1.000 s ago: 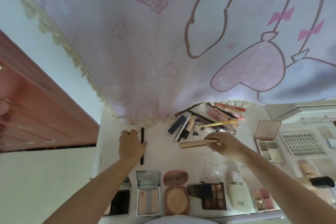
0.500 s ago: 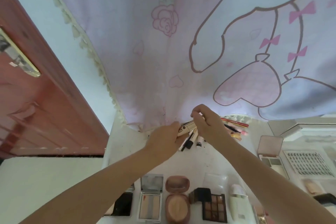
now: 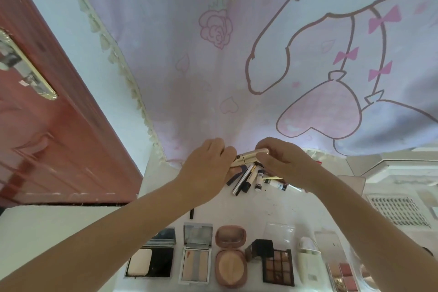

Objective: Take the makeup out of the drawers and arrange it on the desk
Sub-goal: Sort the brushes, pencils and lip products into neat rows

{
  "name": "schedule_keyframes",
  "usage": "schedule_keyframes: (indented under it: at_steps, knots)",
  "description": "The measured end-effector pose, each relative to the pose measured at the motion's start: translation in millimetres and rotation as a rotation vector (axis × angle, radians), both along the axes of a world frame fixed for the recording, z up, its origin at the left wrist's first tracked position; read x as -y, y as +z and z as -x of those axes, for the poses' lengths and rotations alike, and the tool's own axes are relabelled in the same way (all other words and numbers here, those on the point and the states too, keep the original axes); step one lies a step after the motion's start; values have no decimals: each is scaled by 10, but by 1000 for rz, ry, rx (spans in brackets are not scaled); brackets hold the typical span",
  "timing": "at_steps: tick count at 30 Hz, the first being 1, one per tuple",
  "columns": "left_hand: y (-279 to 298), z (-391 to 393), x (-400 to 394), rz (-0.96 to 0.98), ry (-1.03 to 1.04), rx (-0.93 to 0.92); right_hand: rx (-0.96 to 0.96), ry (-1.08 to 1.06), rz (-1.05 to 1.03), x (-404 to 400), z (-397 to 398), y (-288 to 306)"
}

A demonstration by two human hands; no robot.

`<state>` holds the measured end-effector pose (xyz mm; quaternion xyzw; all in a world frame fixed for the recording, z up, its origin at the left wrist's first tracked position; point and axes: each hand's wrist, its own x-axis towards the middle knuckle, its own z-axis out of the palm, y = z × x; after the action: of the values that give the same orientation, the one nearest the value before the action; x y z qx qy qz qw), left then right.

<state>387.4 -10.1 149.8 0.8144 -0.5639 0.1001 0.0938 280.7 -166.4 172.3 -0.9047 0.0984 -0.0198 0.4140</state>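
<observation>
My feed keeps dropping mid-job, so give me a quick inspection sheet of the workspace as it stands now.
Surface: white desk, marked with small specks.
Job's things: gold tube held above a pile of pens and small tubes; open compacts and palettes in a row along the near edge, including a round pink compact and a dark eyeshadow palette.
Clutter: thin black stick lying apart from the pile.
Grips: left hand and right hand each pinch an end of the gold tube.
Cables: nothing seen.
Surroundings: pink cartoon curtain behind the desk; red door at left.
</observation>
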Motion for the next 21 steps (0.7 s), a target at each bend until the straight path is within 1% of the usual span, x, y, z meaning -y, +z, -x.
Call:
schedule_keyframes:
  at_steps: [1, 2, 4, 5, 6, 8, 11, 13, 16, 18, 21]
  knots:
    - [14, -1, -7, 51, -11, 126, 52, 27, 49, -8, 25, -1]
    - [9, -4, -17, 96, -27, 204, 109, 50, 93, -12, 48, -13]
    - [-15, -18, -17, 155, -27, 279, 214, 64, 109, -26, 81, -73]
    - [-28, -17, -13, 170, -11, 295, 215, 42, 78, -50, 91, -81]
    - [-23, -9, -11, 172, 6, 299, 185, -2, 26, -71, 85, -82]
    - [-32, -10, 7, 177, 23, 325, 51, -87, -37, -88, 46, -76]
    - [-32, -33, 42, 173, -21, 346, -86, -88, -7, -66, 6, -35]
    - [-58, -38, 51, 169, -77, 331, -60, -34, -4, -44, 32, -30]
    - [-117, -10, 37, 160, -114, 287, 45, 42, 85, 15, 96, -63]
    - [-144, 11, 29, 142, -124, 289, 8, 59, 43, 52, 123, -119]
    - [-150, 30, 45, 83, -143, 292, -105, 9, -95, 46, 130, -171]
